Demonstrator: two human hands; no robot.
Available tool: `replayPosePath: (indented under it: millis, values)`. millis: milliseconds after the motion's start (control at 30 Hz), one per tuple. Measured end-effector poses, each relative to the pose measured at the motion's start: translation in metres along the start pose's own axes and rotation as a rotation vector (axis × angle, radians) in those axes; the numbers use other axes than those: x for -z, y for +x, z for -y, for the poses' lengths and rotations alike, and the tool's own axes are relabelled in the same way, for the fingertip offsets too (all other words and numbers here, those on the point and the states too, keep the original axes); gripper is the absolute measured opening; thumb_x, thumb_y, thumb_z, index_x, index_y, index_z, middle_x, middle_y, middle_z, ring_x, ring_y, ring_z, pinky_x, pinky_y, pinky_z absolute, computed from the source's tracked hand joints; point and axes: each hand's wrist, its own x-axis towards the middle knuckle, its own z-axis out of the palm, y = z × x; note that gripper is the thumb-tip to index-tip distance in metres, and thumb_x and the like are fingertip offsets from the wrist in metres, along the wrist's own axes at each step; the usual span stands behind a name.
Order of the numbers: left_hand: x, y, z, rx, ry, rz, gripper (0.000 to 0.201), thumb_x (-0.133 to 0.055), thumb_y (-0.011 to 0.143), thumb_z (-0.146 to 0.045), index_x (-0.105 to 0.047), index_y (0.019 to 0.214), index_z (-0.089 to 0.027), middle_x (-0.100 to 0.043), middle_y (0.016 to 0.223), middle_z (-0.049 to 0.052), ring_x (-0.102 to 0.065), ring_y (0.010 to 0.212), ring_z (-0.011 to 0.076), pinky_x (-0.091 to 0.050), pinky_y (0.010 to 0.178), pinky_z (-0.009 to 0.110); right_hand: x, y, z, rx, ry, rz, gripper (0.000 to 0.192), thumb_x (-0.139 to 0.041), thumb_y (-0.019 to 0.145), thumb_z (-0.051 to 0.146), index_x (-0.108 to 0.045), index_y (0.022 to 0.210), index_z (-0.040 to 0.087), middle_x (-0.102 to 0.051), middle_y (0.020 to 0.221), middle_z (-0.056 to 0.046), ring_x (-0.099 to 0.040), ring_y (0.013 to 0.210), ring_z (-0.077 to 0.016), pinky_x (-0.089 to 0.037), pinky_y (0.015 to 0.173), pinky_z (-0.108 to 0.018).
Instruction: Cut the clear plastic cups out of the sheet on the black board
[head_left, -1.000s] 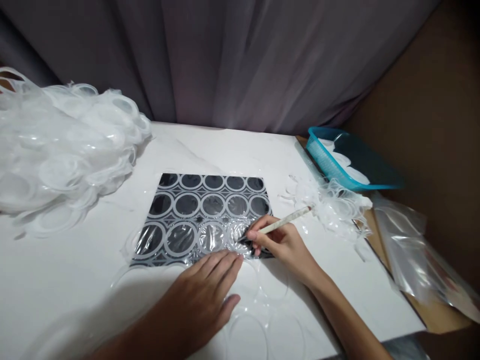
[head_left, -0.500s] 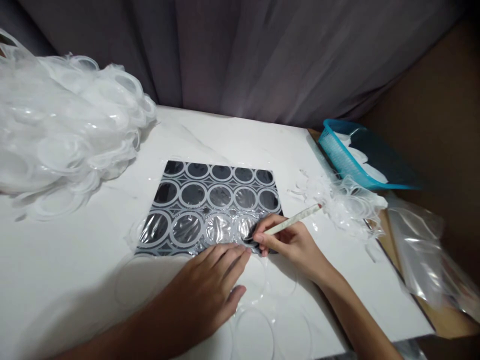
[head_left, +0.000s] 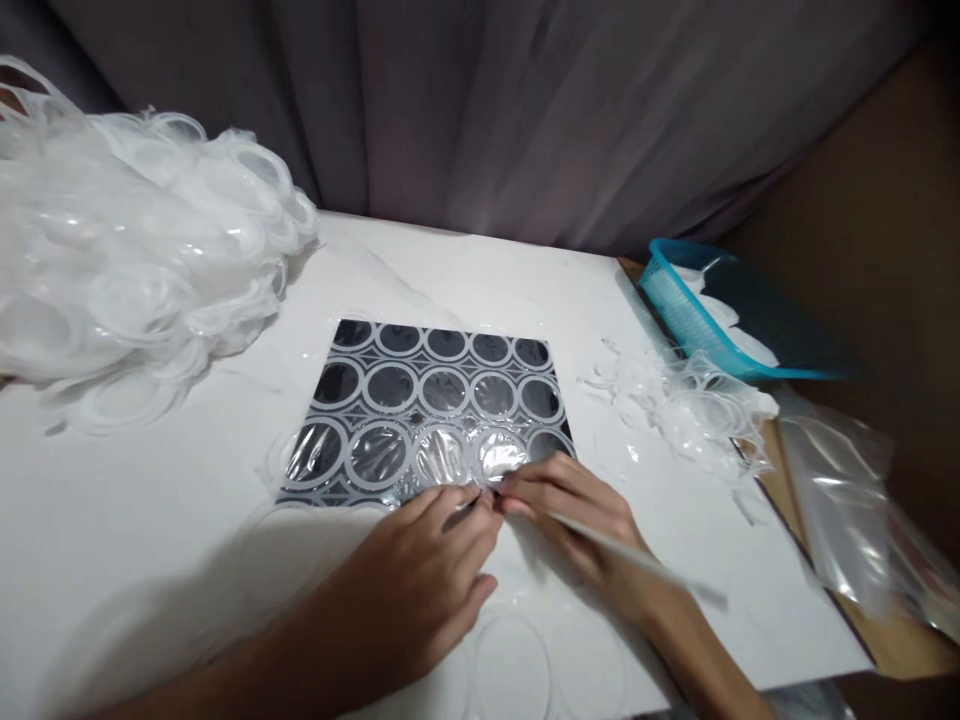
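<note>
A dark mat (head_left: pixel 427 385) printed with white circles lies on the white table (head_left: pixel 135 510), with a clear plastic sheet of round shapes (head_left: pixel 397 455) spread over its near rows. My left hand (head_left: pixel 420 585) lies flat on the sheet at the mat's near edge, fingertips touching the plastic. My right hand (head_left: pixel 577 510) meets it at the same spot, fingertips pinching the sheet's edge, and holds a thin white pen-like tool (head_left: pixel 637 560) whose blurred shaft points back toward the lower right.
A big heap of clear plastic rings and scraps (head_left: pixel 127 260) fills the far left. Smaller plastic offcuts (head_left: pixel 690 400) lie right of the mat, beside a blue basket (head_left: pixel 720 315). A clear plastic bag (head_left: pixel 847 510) hangs off the right edge. A grey curtain (head_left: pixel 480 110) hangs behind.
My right hand swung the tool from pointing up-right to pointing down-right and brought its fingertips to the sheet's edge beside my left fingers. The camera shifted slightly.
</note>
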Motion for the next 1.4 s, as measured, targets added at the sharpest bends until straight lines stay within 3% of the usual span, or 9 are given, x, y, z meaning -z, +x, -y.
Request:
replayPosePath:
  millis: [167, 400, 600, 700, 767, 867, 1000, 1167, 1400]
  values:
    - [0.005, 0.003, 0.001, 0.004, -0.203, 0.021, 0.028, -0.053, 0.104, -0.029, -0.063, 0.12, -0.008, -0.063, 0.124, 0.008, -0.054, 0.114, 0.0266, -0.044, 0.101, 0.041, -0.004, -0.013, 0.004, 0.12, -0.384, 0.056, 0.046, -0.052, 0.105, 0.009, -0.057, 0.149, 0.018, -0.064, 0.141, -0.012, -0.061, 0.118, -0.0227, -0.052, 0.094, -0.039]
    - [0.006, 0.002, 0.006, 0.024, -0.325, -0.025, 0.022, -0.056, 0.101, -0.027, -0.062, 0.113, -0.01, -0.064, 0.127, 0.009, -0.056, 0.114, 0.0263, -0.048, 0.103, 0.042, 0.006, 0.015, -0.003, 0.162, -0.463, 0.041, 0.054, -0.059, 0.102, 0.008, -0.05, 0.154, 0.02, -0.069, 0.134, -0.009, -0.064, 0.109, -0.021, -0.049, 0.087, -0.038]
    - [0.001, -0.008, 0.006, 0.082, -0.29, 0.054, 0.057, -0.054, 0.102, -0.035, -0.044, 0.154, -0.013, -0.056, 0.148, 0.006, -0.051, 0.133, 0.0271, -0.05, 0.107, 0.041, 0.024, 0.06, -0.019, 0.066, -0.349, -0.35, 0.032, -0.065, 0.098, 0.006, -0.073, 0.124, 0.023, -0.075, 0.116, -0.006, -0.067, 0.098, -0.0196, -0.051, 0.089, -0.04]
    - [0.014, -0.012, 0.015, 0.089, -0.343, 0.111, 0.06, -0.053, 0.105, -0.032, -0.035, 0.161, -0.025, -0.051, 0.155, 0.0, -0.046, 0.142, 0.0212, -0.05, 0.111, 0.038, 0.024, 0.068, -0.021, -0.06, -0.305, -0.578, 0.019, -0.067, 0.1, 0.017, -0.078, 0.114, 0.023, -0.076, 0.113, -0.006, -0.069, 0.099, -0.0209, -0.053, 0.09, -0.04]
    - [0.028, -0.013, 0.028, 0.028, -0.376, 0.12, 0.061, -0.053, 0.105, -0.026, -0.032, 0.162, -0.029, -0.048, 0.158, 0.0, -0.043, 0.146, 0.0178, -0.047, 0.116, 0.034, 0.018, 0.065, -0.018, -0.177, -0.262, -0.62, 0.02, -0.069, 0.1, 0.026, -0.077, 0.118, 0.023, -0.076, 0.113, -0.006, -0.07, 0.096, -0.0214, -0.054, 0.088, -0.039]
    - [0.046, -0.013, 0.052, -0.013, -0.316, 0.123, 0.058, -0.057, 0.102, -0.02, -0.041, 0.157, -0.025, -0.054, 0.151, 0.006, -0.053, 0.138, 0.0202, -0.051, 0.11, 0.034, 0.0, 0.056, -0.009, -0.354, -0.078, -0.519, 0.034, -0.07, 0.098, 0.037, -0.071, 0.129, 0.023, -0.075, 0.107, -0.007, -0.07, 0.087, -0.0208, -0.055, 0.079, -0.037]
    - [0.047, -0.016, 0.073, -0.049, -0.2, 0.076, 0.029, -0.054, 0.103, -0.018, -0.062, 0.131, -0.02, -0.067, 0.122, 0.006, -0.063, 0.115, 0.022, -0.054, 0.099, 0.039, -0.027, 0.052, 0.002, -0.426, 0.217, -0.329, 0.035, -0.072, 0.096, 0.041, -0.066, 0.122, 0.018, -0.071, 0.098, -0.008, -0.065, 0.074, -0.017, -0.051, 0.065, -0.033]
    - [0.038, -0.024, 0.072, -0.102, -0.088, 0.034, 0.025, -0.059, 0.102, -0.021, -0.062, 0.127, -0.017, -0.067, 0.119, 0.005, -0.061, 0.11, 0.0217, -0.05, 0.091, 0.036, -0.041, 0.053, 0.003, -0.557, 0.46, -0.172, 0.037, -0.078, 0.092, 0.045, -0.061, 0.113, 0.018, -0.06, 0.081, -0.001, -0.054, 0.064, -0.0121, -0.043, 0.055, -0.028]
    - [0.037, -0.026, 0.064, -0.036, -0.054, 0.076, 0.026, -0.062, 0.102, -0.025, -0.061, 0.126, -0.018, -0.066, 0.115, 0.003, -0.06, 0.104, 0.02, -0.045, 0.088, 0.035, -0.041, 0.058, 0.006, -0.578, 0.445, -0.081, 0.034, -0.08, 0.089, 0.046, -0.065, 0.102, 0.018, -0.06, 0.085, -0.002, -0.056, 0.066, -0.0126, -0.044, 0.056, -0.029]
